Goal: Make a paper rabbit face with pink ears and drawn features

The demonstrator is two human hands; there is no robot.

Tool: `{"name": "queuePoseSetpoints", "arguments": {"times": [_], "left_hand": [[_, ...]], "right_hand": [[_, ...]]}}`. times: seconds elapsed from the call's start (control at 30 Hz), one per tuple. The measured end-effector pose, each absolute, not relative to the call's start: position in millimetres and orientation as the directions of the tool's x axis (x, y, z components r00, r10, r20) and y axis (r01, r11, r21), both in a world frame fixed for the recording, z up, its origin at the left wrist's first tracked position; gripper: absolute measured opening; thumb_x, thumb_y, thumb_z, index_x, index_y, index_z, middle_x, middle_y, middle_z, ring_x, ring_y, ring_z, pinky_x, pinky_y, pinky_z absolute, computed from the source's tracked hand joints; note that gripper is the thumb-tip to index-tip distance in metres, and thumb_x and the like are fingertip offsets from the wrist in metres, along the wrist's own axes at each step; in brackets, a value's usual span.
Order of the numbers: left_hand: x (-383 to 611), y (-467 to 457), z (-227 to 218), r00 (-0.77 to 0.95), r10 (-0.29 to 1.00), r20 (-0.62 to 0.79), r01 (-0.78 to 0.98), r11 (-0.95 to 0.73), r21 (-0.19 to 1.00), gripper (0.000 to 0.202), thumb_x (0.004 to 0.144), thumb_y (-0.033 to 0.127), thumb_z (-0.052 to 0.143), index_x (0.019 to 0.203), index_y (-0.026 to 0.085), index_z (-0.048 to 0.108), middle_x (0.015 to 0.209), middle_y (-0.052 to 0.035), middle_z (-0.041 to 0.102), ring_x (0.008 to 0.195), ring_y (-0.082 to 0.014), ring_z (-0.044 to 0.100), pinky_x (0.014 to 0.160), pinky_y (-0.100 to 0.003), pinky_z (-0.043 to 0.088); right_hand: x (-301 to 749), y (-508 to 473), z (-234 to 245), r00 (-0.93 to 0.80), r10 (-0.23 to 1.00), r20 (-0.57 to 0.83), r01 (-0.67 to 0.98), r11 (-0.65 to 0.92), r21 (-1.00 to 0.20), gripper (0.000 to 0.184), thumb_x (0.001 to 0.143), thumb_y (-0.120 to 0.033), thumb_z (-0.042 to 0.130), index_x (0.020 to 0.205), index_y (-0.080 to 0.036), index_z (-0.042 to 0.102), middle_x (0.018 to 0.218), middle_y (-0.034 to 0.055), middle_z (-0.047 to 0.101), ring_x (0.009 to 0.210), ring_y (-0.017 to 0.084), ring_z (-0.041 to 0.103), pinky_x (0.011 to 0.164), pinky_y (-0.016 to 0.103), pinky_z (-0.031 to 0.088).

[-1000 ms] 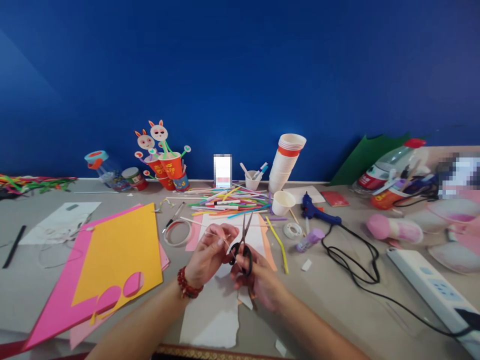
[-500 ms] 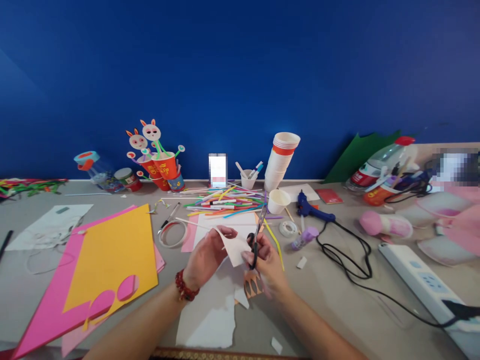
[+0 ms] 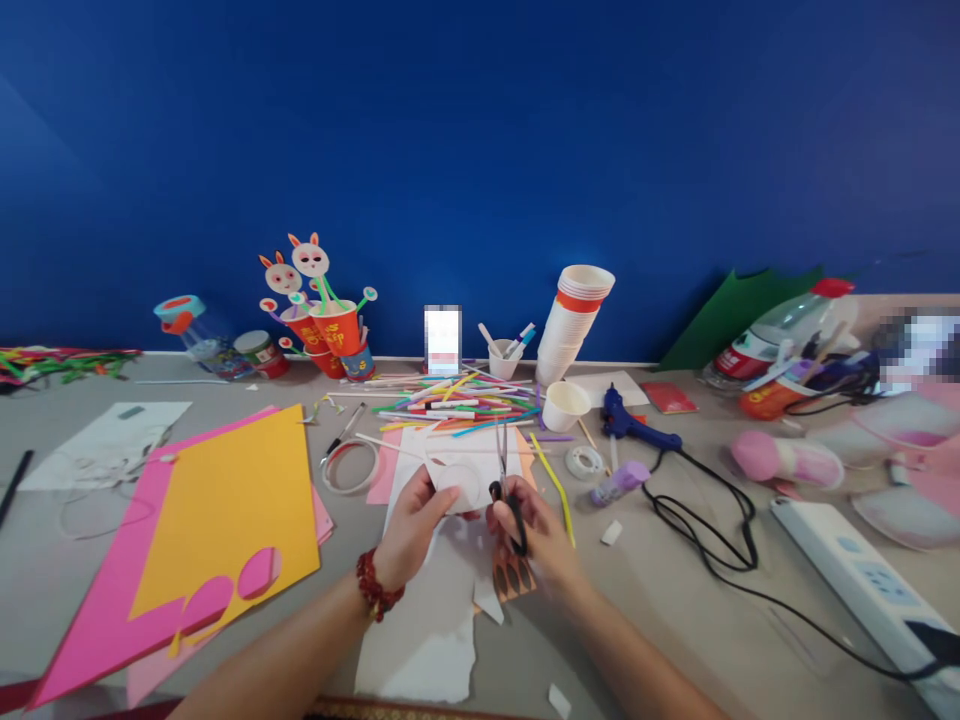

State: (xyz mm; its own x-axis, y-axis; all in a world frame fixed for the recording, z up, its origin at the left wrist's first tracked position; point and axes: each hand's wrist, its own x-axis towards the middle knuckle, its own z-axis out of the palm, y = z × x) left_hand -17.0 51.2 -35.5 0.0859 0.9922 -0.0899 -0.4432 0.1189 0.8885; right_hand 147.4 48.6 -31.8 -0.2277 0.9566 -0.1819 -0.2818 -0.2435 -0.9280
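Observation:
A small white piece of paper (image 3: 459, 487) is pinched between the thumb and fingers of my left hand (image 3: 417, 515), its edge partly curved. My right hand (image 3: 536, 525) grips black-handled scissors (image 3: 504, 470), whose blades point up and away from me, just right of the paper. Below my hands lies a torn white sheet (image 3: 420, 640). Beside it are a white offcut (image 3: 489, 603) and an orange paper piece with dark oval shapes (image 3: 514, 575). The far fingers of my left hand are hidden behind the paper.
Coloured sticks and pens (image 3: 450, 400) lie ahead. Yellow card (image 3: 247, 500) over pink card (image 3: 97, 610) is at left. Stacked paper cups (image 3: 570, 325), a blue glue gun (image 3: 637, 425), a glue stick (image 3: 621, 484) and a power strip (image 3: 862, 560) stand or lie to the right.
My left hand has turned the paper so it faces me flatter, with the thumb now on top. The scissors have moved slightly down and away from the paper, which my right fingers no longer touch.

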Motion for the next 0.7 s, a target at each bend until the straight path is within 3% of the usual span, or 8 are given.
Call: {"name": "queuePoseSetpoints", "arguments": {"times": [0.17,0.4,0.6,0.7], "left_hand": [[-20,51,-33,0.088,0.994,-0.064,-0.441,0.096,0.892,0.028,0.079,0.033,0.073,0.098,0.017,0.06,0.083,-0.0014,0.068,0.062,-0.0141,0.064,0.061,-0.027,0.052],[-20,46,-43,0.207,0.976,-0.063,-0.395,0.143,0.908,0.025,0.081,0.034,0.072,0.097,0.017,0.06,0.087,-0.0052,0.068,0.066,-0.0161,0.063,0.06,-0.029,0.054],[-16,43,-52,0.24,0.962,-0.129,-0.325,0.205,0.923,0.027,0.079,0.037,0.074,0.092,0.016,0.065,0.081,-0.0049,0.067,0.067,-0.0165,0.061,0.065,-0.029,0.052],[-15,45,-50,0.167,0.976,-0.143,-0.297,0.188,0.936,0.025,0.076,0.036,0.076,0.088,0.015,0.066,0.08,-0.0032,0.066,0.071,-0.0165,0.06,0.068,-0.028,0.051]], "right_hand": [[156,48,-25,-0.354,0.913,-0.202,-0.172,-0.276,-0.946,0.045,0.074,-0.062,0.072,0.075,-0.021,0.054,0.063,-0.0018,0.059,0.046,0.009,0.045,0.046,0.021,0.041],[157,57,-11,-0.23,0.943,-0.239,-0.214,-0.289,-0.933,0.038,0.056,-0.029,0.087,0.079,-0.02,0.058,0.072,-0.0025,0.059,0.057,0.009,0.048,0.049,0.019,0.039],[152,56,-22,-0.222,0.954,-0.203,-0.277,-0.261,-0.925,0.036,0.056,-0.025,0.083,0.077,-0.021,0.054,0.066,-0.0045,0.054,0.054,0.009,0.044,0.048,0.019,0.036],[152,56,-25,-0.213,0.959,-0.185,-0.262,-0.238,-0.935,0.037,0.056,-0.027,0.085,0.076,-0.021,0.054,0.066,-0.004,0.055,0.059,0.01,0.048,0.052,0.02,0.038]]}}
